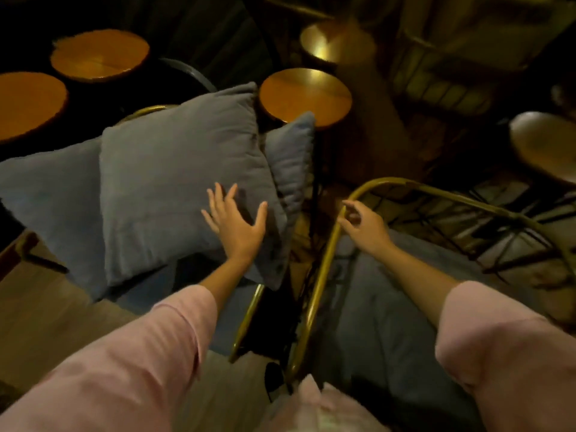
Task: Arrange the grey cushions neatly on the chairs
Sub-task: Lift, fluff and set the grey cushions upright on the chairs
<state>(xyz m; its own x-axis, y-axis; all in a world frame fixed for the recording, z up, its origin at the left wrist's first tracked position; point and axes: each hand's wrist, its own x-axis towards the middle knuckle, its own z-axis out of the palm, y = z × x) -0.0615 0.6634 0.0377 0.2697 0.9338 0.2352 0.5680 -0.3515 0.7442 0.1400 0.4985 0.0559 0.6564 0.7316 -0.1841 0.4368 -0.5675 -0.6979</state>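
A large grey cushion (174,179) leans on the left chair, on top of another grey cushion (53,194) spread to its left. A third grey cushion (291,157) stands edge-on at its right. My left hand (233,222) lies flat on the large cushion's lower right corner, fingers spread. My right hand (363,224) hovers over the brass frame (324,266) of the right chair, fingers loosely curled and holding nothing. That right chair has a grey seat pad (383,316).
Round wooden tables stand behind the chairs: one (305,95) just past the cushions, two (99,54) at the far left, more at the right (545,145). A narrow dark gap separates the two chairs. Wooden floor (40,310) shows at the lower left.
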